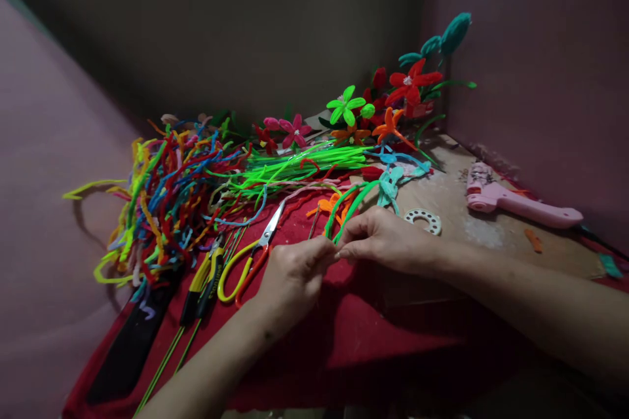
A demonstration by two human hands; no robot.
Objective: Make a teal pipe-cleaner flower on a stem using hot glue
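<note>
The left forearm (221, 360), lower centre, was bare, bearing one dark spot (268, 335); the right forearm (515, 294), lower right, was bare.

Left hand (302, 270) and right hand (388, 240) partly hide green stems (356, 205); edges cut forearms (211, 360) at seven and four o'clock.

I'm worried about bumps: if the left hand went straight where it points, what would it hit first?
Probably the right hand: it's just ahead of the left hand. I can't tell if they touch.
</note>
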